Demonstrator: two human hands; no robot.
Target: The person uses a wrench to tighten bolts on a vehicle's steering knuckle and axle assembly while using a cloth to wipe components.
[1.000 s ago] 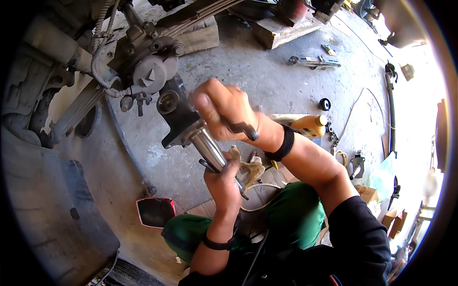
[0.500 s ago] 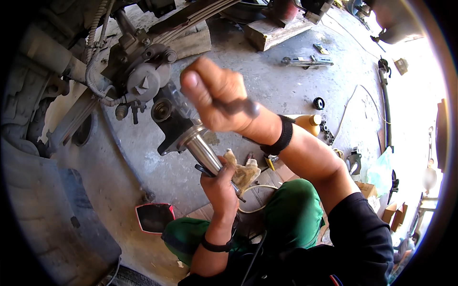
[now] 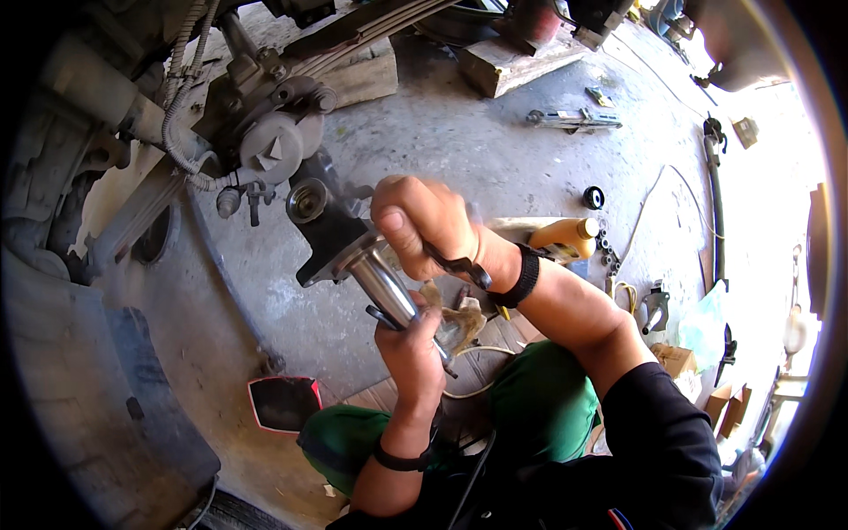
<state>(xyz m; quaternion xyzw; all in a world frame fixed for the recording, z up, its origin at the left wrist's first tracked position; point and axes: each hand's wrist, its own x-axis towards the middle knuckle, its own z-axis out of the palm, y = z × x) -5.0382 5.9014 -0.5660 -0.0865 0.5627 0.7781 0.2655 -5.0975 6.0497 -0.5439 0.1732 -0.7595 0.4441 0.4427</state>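
Right hand (image 3: 433,230): fingers closed in a fist round a dark tool (image 3: 464,267), its hooked end jutting out past the heel of the hand; the far end was hidden, so whether it sat squarely on anything could not be told. Were it badly seated, it could slip under load and drive the knuckles into the casting. Left hand (image 3: 413,353): thumb and fingers wrapped about the lower part of a bright steel spindle (image 3: 384,287), a thin dark piece (image 3: 380,315) poking out by the thumb. The smooth metal looked a poor hold; any oil on it could let the grip slide, and a sharp turn from above might twist the piece in the palm. The spindle's flange met a dark casting (image 3: 331,238) with a round socket, just in front of a round grey housing (image 3: 272,148) under the vehicle; joined or merely overlapping, could not tell. If unfastened, its weight would probably rest on the left hand, with the person's green-clad knees (image 3: 543,397) near below. Soiled gloves (image 3: 461,327) lay beyond the left hand, both hands bare: pinches and scrapes likelier. Farther right, a yellow bottle (image 3: 565,237) lay near small dark rings (image 3: 606,252), easily scattered by a dropped part.
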